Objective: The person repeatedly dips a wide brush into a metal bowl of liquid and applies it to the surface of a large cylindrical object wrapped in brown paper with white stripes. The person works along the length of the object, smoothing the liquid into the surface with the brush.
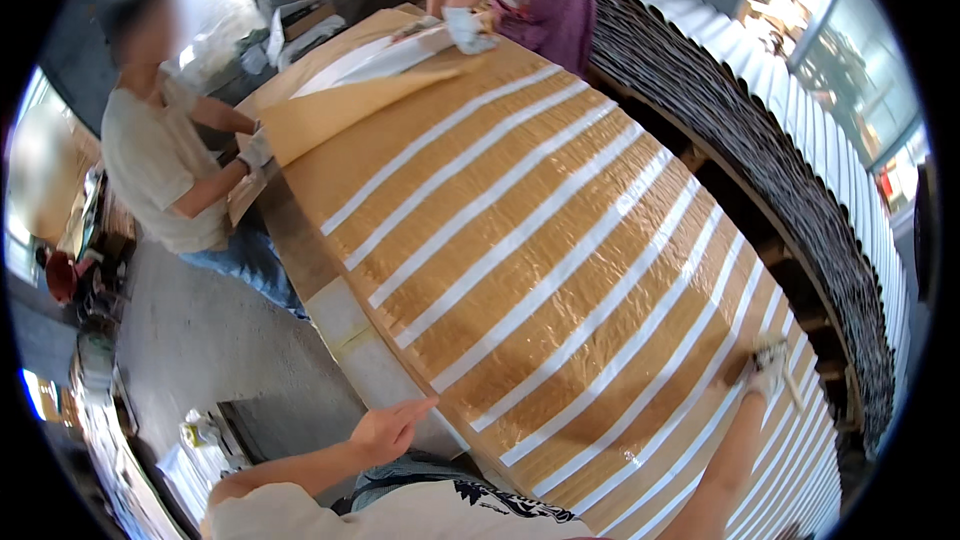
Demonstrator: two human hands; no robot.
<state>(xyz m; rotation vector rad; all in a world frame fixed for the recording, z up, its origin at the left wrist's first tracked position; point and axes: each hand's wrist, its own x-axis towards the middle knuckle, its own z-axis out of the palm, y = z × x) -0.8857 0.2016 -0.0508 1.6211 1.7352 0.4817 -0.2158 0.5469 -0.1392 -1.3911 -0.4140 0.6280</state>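
A long table is covered with brown paper [520, 210] crossed by several parallel white strips [545, 285]; its surface looks wet and glossy. At the right, my right hand [765, 381], in a pale glove, is closed round a wide brush [771, 351] lying against the paper. A thin pale stick-like part juts out beside it, possibly the handle. My left hand [388, 430] is bare and hovers by the near left edge. Its index finger stretches toward the paper, the others partly curl, and it holds nothing.
Across the far left corner, a co-worker [165, 150] holds a folded-back brown sheet [350, 115]. Another co-worker in a purple apron [545, 5] leans over the far end, a gloved hand on the sheet. Stacked dark corrugated sheets [760, 130] line the right side.
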